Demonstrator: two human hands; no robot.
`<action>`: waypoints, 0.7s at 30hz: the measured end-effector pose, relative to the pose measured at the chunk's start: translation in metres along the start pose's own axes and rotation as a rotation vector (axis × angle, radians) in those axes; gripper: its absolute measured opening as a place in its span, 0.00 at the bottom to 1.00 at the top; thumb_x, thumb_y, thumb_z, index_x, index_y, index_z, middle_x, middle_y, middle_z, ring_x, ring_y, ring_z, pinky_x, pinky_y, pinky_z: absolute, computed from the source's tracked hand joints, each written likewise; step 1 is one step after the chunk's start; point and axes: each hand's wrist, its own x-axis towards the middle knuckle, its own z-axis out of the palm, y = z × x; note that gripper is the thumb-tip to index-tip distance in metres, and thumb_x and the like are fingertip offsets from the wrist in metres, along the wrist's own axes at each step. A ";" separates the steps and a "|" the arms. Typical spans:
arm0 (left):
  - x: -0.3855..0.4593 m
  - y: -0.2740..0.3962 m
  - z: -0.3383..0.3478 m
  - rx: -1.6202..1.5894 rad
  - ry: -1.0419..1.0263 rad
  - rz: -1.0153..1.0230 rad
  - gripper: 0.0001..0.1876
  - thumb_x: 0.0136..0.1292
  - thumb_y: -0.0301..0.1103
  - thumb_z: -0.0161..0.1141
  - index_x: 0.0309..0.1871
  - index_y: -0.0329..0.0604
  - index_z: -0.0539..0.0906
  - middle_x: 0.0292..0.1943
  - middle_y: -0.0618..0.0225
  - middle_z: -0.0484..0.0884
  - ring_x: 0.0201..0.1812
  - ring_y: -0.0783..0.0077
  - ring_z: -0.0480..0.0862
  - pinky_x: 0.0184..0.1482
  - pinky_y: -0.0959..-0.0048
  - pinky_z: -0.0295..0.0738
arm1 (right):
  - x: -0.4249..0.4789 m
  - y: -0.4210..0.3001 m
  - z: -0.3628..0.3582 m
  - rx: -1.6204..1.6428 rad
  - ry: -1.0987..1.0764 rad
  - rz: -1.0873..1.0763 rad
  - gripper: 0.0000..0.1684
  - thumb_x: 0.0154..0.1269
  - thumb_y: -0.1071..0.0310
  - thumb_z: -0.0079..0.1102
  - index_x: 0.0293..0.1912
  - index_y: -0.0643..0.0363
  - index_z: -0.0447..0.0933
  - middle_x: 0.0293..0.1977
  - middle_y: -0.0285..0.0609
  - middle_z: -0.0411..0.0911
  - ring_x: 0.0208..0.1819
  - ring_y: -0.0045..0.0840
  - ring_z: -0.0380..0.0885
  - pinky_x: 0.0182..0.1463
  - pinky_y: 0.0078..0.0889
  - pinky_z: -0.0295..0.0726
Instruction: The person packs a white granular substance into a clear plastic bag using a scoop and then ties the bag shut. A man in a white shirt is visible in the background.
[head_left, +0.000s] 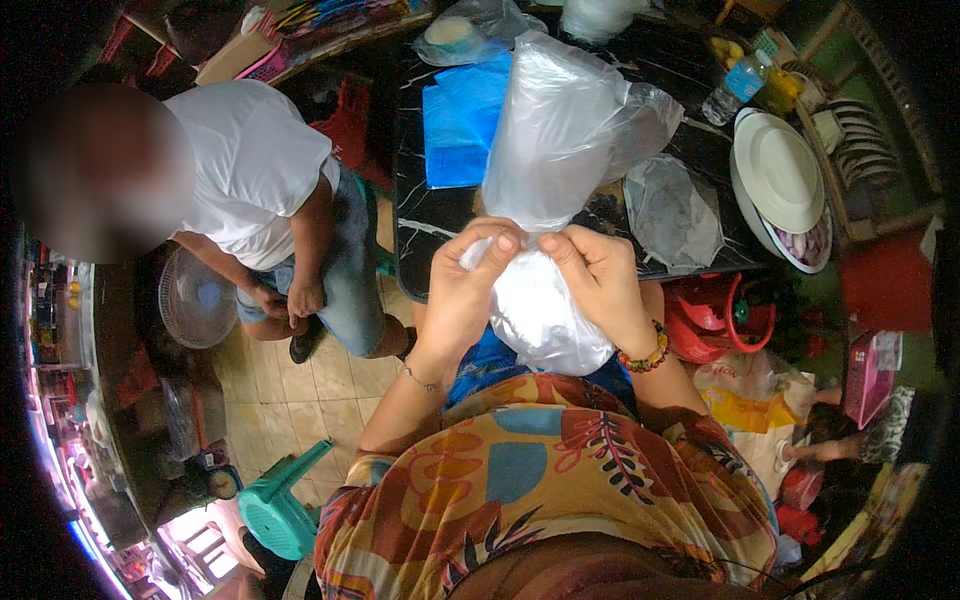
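A large clear plastic bag (559, 127) stretches from the dark marble-patterned table (420, 247) towards my lap. My left hand (474, 274) and my right hand (600, 277) pinch its gathered middle, thumbs close together. Below my fingers hangs a bulging white section of plastic (544, 315); what it holds, if anything, cannot be made out. Blue plastic sheets (461, 127) lie flat on the table, left of the clear bag. Right of the bag rests a crumpled, greyish plastic piece (671, 214).
A person in a white shirt (247, 165) sits at my left. At the right stand a basin (750, 202) under a white lid (780, 172) and a water bottle (739, 86). Red plastic containers (697, 315) sit below the table. A green stool (281, 510) is behind left.
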 end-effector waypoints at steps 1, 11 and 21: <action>-0.002 0.001 0.000 -0.054 -0.031 -0.054 0.09 0.64 0.36 0.60 0.38 0.39 0.80 0.36 0.73 0.79 0.38 0.82 0.75 0.43 0.82 0.68 | 0.000 0.001 -0.001 -0.015 -0.001 -0.010 0.15 0.65 0.64 0.58 0.26 0.64 0.76 0.15 0.45 0.68 0.15 0.20 0.63 0.21 0.25 0.66; -0.007 0.004 0.003 -0.184 -0.078 -0.164 0.16 0.65 0.46 0.57 0.37 0.39 0.78 0.34 0.72 0.79 0.35 0.81 0.76 0.39 0.80 0.71 | 0.006 -0.001 -0.005 0.135 0.104 -0.032 0.11 0.62 0.66 0.61 0.26 0.62 0.78 0.20 0.37 0.75 0.25 0.13 0.71 0.28 0.20 0.70; 0.011 0.020 -0.019 -0.477 -0.461 -0.380 0.22 0.65 0.53 0.53 0.33 0.39 0.78 0.28 0.67 0.79 0.28 0.74 0.77 0.30 0.75 0.71 | 0.018 -0.014 -0.038 0.755 -0.293 0.094 0.12 0.69 0.58 0.52 0.40 0.58 0.71 0.31 0.28 0.72 0.31 0.13 0.69 0.35 0.15 0.68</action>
